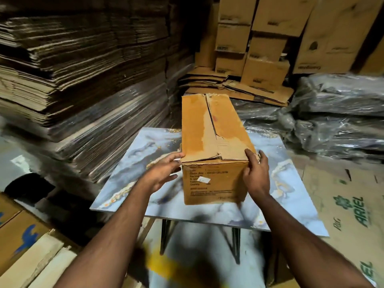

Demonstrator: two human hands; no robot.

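A long brown cardboard box [214,142] lies on a small marble-patterned table [143,163], its closed top flaps worn and torn along the seam. A white sticker and printed text show on its near end. My left hand [164,173] is at the box's near left corner, fingers fairly straight, fingertips touching the top edge. My right hand [256,173] clasps the near right corner, thumb on the top flap and fingers down the right side.
Tall stacks of flattened cardboard [72,80] fill the left. Assembled cartons [264,38] stand at the back. Plastic-wrapped bundles [336,117] lie at the right. Flat printed cartons [353,204] and more cardboard [25,235] flank the table, which has thin black metal legs [165,235].
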